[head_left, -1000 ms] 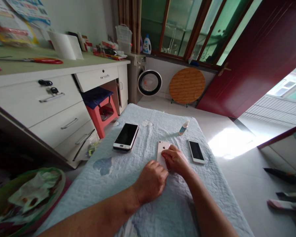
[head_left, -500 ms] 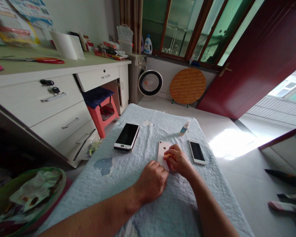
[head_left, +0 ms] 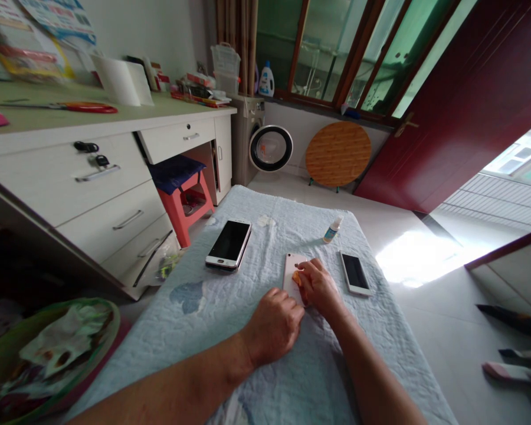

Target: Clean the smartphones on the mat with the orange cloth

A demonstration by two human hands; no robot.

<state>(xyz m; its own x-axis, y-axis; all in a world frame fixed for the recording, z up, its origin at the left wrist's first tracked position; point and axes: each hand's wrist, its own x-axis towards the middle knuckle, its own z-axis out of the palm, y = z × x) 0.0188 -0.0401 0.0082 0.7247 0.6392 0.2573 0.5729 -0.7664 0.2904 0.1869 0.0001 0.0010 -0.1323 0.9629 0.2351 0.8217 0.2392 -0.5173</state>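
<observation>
Pale pink phone (head_left: 291, 265) lying flat, back up, on a blue quilt (head_left: 269, 248), its end with 1 camera lens pointing away and its lower part mostly hidden. 1 small orange wad (head_left: 297, 278), partly covered, is pinched over the phone's back.

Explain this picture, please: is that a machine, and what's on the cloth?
No machine: these are a person's bare hands, filmed by a camera worn on the head, looking forward and down. The right hand pinches a small orange piece over the back of a pale pink smartphone. The left hand is curled at that phone's lower end; its grip is hidden. The blue quilted cover also bears a larger white smartphone at left, a smaller white smartphone at right, and a small spray bottle.
</observation>
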